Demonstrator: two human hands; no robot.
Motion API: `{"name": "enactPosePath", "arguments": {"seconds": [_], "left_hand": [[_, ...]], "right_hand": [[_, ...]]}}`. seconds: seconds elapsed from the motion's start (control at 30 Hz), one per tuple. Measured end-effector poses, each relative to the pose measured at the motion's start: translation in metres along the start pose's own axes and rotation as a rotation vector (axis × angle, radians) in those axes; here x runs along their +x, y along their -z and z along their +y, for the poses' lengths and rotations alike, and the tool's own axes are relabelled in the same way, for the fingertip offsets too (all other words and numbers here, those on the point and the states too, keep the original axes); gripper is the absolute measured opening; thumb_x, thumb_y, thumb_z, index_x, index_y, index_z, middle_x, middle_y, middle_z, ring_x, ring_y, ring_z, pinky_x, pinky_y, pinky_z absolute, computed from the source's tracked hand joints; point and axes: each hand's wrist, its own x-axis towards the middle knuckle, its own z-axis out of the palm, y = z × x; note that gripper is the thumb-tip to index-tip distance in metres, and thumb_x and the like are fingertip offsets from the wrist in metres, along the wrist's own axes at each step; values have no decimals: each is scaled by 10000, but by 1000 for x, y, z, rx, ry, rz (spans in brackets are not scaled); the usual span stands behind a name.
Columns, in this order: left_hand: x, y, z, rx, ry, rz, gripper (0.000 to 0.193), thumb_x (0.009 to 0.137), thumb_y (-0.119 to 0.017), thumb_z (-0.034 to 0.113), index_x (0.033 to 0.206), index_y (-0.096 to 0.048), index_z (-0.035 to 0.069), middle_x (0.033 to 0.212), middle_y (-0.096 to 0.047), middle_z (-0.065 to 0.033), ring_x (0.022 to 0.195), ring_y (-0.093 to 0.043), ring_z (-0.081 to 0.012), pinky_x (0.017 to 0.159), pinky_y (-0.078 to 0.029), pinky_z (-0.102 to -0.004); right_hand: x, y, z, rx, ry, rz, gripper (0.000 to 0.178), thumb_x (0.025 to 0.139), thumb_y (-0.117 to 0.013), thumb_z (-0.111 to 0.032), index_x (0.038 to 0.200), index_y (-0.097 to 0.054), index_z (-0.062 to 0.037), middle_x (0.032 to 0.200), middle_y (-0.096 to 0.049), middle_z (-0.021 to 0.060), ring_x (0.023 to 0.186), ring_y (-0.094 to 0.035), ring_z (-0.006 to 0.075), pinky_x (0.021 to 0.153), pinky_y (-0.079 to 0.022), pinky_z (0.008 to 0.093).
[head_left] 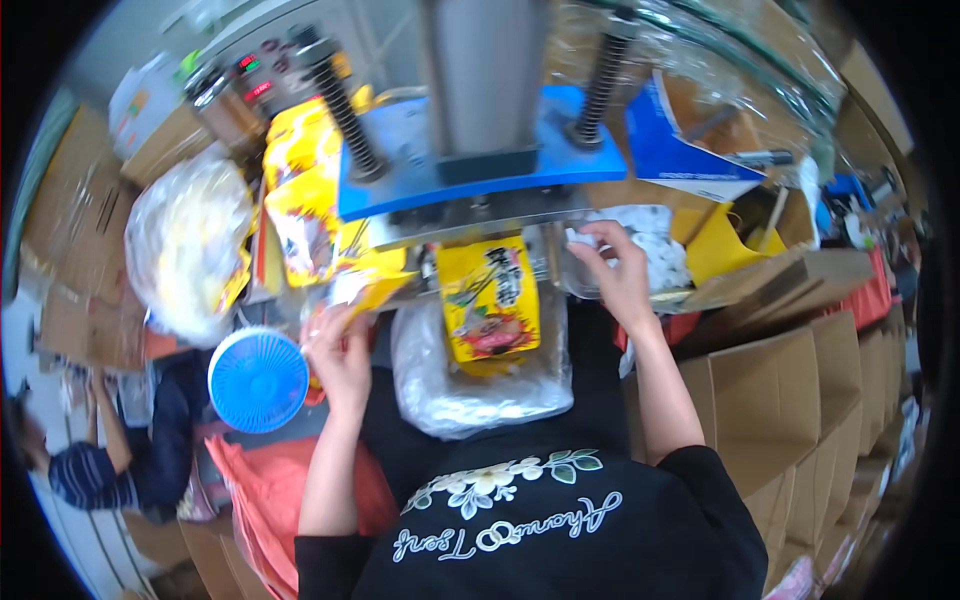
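My left hand, a little smeared by motion, pinches the lower edge of a yellow pouch left of the press. Between thumb and fingers of my right hand is a small white piece, too small to name. That hand is beside the right end of the press plate, above a clear tray of white packets. Between my hands another yellow printed pouch lies over a clear plastic bag on my lap. Above it stands a press with a blue plate and spring posts.
Several yellow pouches are stacked at the left, next to a bulging clear bag. A blue round fan stands near my left forearm. Open cardboard boxes line the right. Another person sits at the far left.
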Motion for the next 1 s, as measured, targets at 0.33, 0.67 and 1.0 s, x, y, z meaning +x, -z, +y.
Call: {"name": "enactPosePath", "arguments": {"seconds": [0.33,0.67,1.0], "left_hand": [[-56,-45,40,-516,258,-310,123,844,-695,67,906,-711,-38,809,-687,-86,744,-629,-136,705,-484,-274],[-48,-66,40,-589,475,-252,121,864,-665,40,954,-704,-31,821,-678,-28,744,-586,-64,681,-463,-219],[-36,-79,39,-769,528,-485,193,891,-684,141,942,-703,-44,758,-683,-36,666,-576,-71,635,-470,-238]], "right_hand": [[-26,-39,-74,-118,350,-587,217,814,-729,-147,1011,-712,-60,917,-695,118,871,-647,267,751,-500,355],[-10,-20,-70,-72,141,-495,193,840,-713,-130,1005,-712,-30,956,-717,113,870,-688,203,796,-513,299],[-4,-46,-43,169,50,-555,339,837,-724,-172,1126,-670,-3,1047,-718,115,937,-686,203,845,-510,316]]}}
